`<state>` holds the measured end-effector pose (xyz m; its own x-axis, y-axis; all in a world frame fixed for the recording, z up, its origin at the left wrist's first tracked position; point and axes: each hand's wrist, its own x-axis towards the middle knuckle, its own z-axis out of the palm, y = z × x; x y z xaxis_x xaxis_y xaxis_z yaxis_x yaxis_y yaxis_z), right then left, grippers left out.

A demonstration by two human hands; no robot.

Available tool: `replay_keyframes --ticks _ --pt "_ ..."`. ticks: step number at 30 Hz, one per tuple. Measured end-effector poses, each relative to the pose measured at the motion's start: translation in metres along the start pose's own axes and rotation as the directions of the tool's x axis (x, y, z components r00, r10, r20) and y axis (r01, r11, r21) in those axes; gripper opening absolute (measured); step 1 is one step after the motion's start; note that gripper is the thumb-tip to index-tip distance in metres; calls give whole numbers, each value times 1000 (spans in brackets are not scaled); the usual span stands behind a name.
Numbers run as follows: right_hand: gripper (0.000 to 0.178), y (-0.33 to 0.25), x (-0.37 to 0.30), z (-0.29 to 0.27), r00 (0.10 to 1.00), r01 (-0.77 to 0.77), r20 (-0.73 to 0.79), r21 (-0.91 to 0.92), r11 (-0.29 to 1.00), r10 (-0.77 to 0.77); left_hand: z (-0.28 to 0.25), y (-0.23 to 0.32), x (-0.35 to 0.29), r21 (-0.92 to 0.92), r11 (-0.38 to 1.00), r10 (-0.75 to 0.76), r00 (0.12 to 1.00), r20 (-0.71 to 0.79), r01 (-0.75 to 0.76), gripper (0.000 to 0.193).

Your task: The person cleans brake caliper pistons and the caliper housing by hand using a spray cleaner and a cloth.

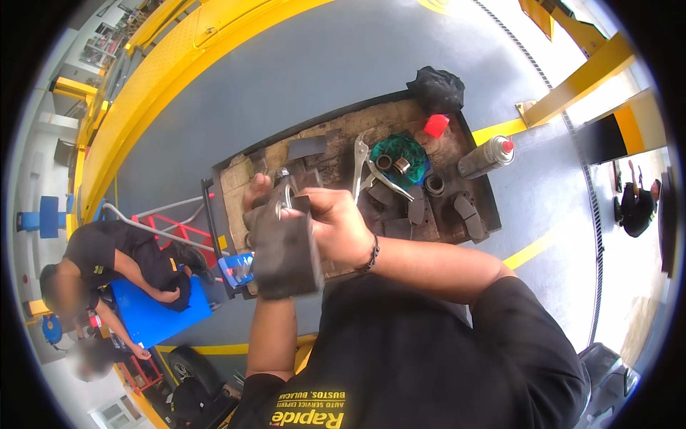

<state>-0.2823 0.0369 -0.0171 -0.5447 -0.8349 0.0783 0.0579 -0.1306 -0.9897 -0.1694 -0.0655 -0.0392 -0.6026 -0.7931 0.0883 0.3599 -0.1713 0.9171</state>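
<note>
My right hand (343, 225) is closed, its fingers curled at the upper edge of a dark, flat-faced rectangular piece (287, 261). That piece is smeared by motion; I cannot tell whether it is a stiff plate or a sheet. Behind it, my left hand (257, 189) is mostly hidden, with fingertips showing around a dark metal part with shiny rounded edges (287, 191). Both hands meet over the left side of a shallow work tray (243, 168). Locking pliers (359, 168) lie right of my hands, near brake pads (468, 216) and metal rings (384, 162) on green material (413, 149).
A spray can (486, 157) stands at the tray's right, near a red piece (436, 126) and a black bag (434, 87). A blue container (237, 270) is by the left edge. Another person (128, 264) sits at left. Yellow lift parts (171, 79) curve behind.
</note>
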Motion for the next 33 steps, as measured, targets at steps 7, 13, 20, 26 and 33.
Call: replay_keyframes --ticks 7,13,20,26,33 --pt "15 10 -22 3 978 -203 132 403 892 163 -16 -20 10 275 826 414 861 296 -492 51" --pt "35 -1 -33 -19 870 -452 444 545 706 214 -14 -21 10 84 979 155 947 281 -185 77" --pt "39 -22 -38 -33 889 -188 441 109 976 122 -1 -36 -10 -334 942 174 913 368 -45 101" --pt "62 -20 -63 -36 808 -572 522 582 577 274 0 -45 -6 -227 957 270 849 454 -183 116" --pt "68 -5 -54 -41 875 417 357 -217 883 -326 7 -37 -10 62 942 263 838 478 -330 104"
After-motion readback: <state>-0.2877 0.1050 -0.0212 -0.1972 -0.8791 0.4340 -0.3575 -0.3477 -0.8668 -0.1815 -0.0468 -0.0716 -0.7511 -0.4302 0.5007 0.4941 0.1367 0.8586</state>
